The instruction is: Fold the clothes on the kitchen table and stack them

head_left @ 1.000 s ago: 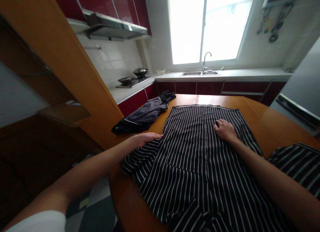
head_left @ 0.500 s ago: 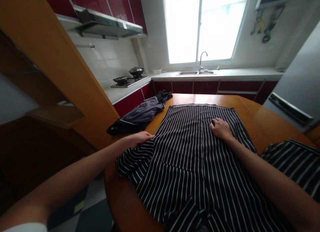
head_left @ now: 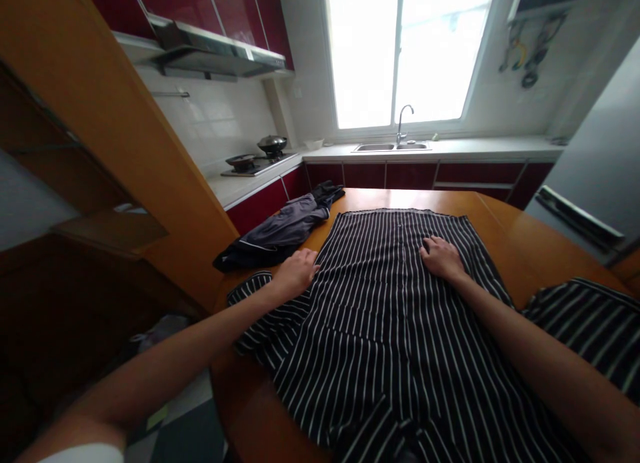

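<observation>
A black shirt (head_left: 360, 316) with white stripes lies spread on the wooden table, its hem at the far end and its collar bunched close to me. At the shirt's left side edge, just above the sleeve (head_left: 270, 316), my left hand (head_left: 297, 274) has its fingers curled together on the fabric. My right hand (head_left: 441, 256) rests palm down on the right half of the shirt, right of the button line, fingers slightly apart. The other striped sleeve (head_left: 595, 323) stretches out to the right, beyond my right forearm.
Dark grey and navy clothing (head_left: 280, 230) lies in a heap along the left edge of the wooden table (head_left: 530, 243). Behind are a stove (head_left: 260, 164) with pans, a sink (head_left: 375, 146) and a counter. A refrigerator (head_left: 595, 156) stands at the right.
My left hand has moved slightly up and right along the shirt's left edge, its fingers now curled over it. The left sleeve shifted a little. My right hand stays in place.
</observation>
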Available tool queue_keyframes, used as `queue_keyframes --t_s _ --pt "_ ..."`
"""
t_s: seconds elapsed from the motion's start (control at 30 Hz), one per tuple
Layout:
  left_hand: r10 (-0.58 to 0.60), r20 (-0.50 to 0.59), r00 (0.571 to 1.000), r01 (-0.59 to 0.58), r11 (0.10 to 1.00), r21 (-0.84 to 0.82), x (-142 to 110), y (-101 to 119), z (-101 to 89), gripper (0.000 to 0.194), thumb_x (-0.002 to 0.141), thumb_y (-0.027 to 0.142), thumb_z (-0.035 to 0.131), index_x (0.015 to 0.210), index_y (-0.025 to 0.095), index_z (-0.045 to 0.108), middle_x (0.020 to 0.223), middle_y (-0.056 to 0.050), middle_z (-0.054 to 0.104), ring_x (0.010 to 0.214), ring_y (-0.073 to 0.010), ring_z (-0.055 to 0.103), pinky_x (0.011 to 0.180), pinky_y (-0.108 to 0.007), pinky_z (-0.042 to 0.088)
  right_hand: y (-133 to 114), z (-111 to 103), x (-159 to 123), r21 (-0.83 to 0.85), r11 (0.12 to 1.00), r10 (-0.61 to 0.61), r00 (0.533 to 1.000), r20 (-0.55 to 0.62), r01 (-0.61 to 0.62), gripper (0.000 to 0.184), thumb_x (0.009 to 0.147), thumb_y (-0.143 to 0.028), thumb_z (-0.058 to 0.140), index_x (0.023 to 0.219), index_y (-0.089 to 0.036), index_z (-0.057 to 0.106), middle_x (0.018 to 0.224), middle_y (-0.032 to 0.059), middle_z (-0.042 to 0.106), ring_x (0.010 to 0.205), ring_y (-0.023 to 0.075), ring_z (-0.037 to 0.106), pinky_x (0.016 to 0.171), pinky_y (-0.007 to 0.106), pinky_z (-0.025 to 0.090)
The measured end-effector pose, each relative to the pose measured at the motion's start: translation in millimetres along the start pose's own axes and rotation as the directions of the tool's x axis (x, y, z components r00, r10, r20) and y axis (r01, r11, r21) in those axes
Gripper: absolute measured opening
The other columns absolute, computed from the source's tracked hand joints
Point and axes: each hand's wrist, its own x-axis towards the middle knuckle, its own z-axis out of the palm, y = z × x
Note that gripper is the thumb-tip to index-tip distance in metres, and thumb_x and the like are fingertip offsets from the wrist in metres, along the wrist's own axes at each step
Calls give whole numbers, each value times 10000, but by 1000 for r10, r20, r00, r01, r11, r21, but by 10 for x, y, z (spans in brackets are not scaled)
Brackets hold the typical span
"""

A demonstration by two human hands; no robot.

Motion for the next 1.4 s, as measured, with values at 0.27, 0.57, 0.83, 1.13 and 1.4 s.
queue_keyframes --t_s 0.27,0.57,0.83,1.13,1.4 --pt "171 263 950 -127 976 -178 -41 598 468 800 998 692 263 1628 206 186 1696 -82 68 1562 -335 2 1236 -574 55 12 24 7 -20 1000 2 1000 13 -1 549 989 -406 358 1418 -129 558 1529 175 485 1421 298 412 1163 479 284" --pt "147 213 966 -117 982 -145 32 475 532 772 1012 661 255 1630 203 198 1692 -87 71 1564 -309 30 1248 -522 61 -29 -4 0 -20 1000 15 1000 10 -15 530 998 -402 365 1419 -142 555 1542 166 471 1432 293 397 1170 471 269" --pt "278 166 946 -249 952 -177 -179 611 540 698 1015 679 235 1617 327 235 1692 15 92 1568 -264 16 1259 -490 63 -61 -79 -35 -3 1000 5 1000 -9 -5 482 990 -360 390 1370 -142 590 1507 162 509 1392 288 433 1148 440 289" --pt "177 113 978 -157 973 -170 474 634 457 738 1009 625 287 1566 147 368 1663 -140 238 1553 -314 145 1241 -485 160 -345 -241 -127 -67 989 -136 989 -58 132 407 986 -262 380 1232 -107 666 1402 212 577 1351 316 453 1144 445 277" --pt "127 183 975 -101 984 -147 1635 423 736 689 1013 648 181 1590 296 314 1688 -74 155 1559 -324 99 1208 -601 114 -481 -8 82 108 971 -234 947 220 215 635 1030 -534 295 1568 -202 362 1669 118 249 1551 275 162 1223 531 139"
